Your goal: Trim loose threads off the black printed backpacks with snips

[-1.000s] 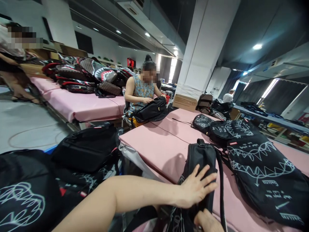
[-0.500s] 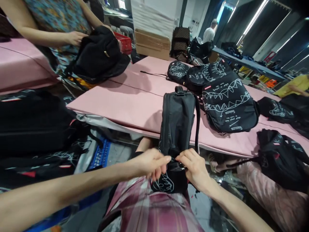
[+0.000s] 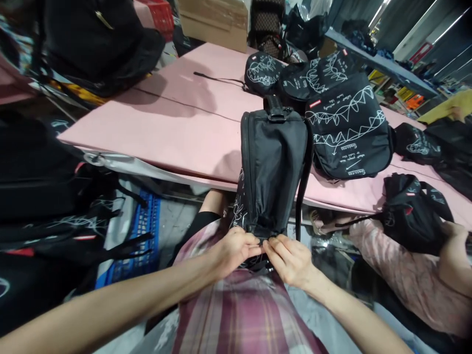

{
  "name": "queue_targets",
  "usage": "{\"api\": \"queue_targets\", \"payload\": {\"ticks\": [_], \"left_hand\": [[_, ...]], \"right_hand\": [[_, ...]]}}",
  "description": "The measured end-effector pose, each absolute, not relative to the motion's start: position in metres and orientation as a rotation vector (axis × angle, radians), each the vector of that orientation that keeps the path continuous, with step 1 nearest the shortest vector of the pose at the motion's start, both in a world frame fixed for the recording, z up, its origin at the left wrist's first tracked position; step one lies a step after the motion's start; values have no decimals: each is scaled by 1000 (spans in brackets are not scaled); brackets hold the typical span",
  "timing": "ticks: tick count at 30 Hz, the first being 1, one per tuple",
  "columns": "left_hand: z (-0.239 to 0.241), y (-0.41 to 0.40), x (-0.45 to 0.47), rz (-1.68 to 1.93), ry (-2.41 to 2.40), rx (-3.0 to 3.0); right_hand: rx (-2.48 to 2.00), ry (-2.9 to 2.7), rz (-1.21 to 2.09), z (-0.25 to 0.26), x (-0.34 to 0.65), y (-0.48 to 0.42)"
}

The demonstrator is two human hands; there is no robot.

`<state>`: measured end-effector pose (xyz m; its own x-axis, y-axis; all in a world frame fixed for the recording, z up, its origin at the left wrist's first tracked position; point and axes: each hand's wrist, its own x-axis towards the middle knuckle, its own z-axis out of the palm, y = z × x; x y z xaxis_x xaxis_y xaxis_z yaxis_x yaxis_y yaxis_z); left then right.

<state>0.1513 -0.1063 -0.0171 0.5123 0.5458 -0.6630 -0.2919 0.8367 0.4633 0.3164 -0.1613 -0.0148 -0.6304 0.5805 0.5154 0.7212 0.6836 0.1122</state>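
Observation:
A black backpack (image 3: 271, 167) stands upright against the front edge of the pink table (image 3: 173, 128), its lower end resting on my lap. My left hand (image 3: 234, 248) and my right hand (image 3: 289, 258) meet at the backpack's bottom edge. Both hands are closed in a pinch on that lower edge, fingertips almost touching. A black shoulder strap (image 3: 303, 179) hangs down the backpack's right side. What exactly the fingertips pinch is too small to see.
Black backpacks with white shark-mouth drawings (image 3: 342, 118) lie on the table behind. More black bags (image 3: 40, 196) pile up on the left over a blue crate (image 3: 142, 231). A co-worker's arm (image 3: 455, 255) holds another black bag (image 3: 413, 216) at the right. A cardboard box (image 3: 212, 19) stands at the back.
My view has tilted down from the room to my lap. My left hand left the backpack's side and joined the right hand at its bottom edge. The backpack stands closer and taller.

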Motion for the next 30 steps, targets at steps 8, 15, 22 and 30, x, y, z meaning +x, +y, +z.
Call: {"api": "queue_targets", "payload": {"ticks": [8,15,22,30], "left_hand": [[-18,-110,156,525,965,325],[-20,-108,158,515,995,356],[-27,-108,161,495,957,433],[-32,-115,159,522,960,462]], "right_hand": [[-1032,-2456,-387,-16,324,-163],[-1046,-2441,-319,-17,323,-158],[-1374,-2092,167,0,335,-161],[-1991,-2071,-22,10,302,-178]]}}
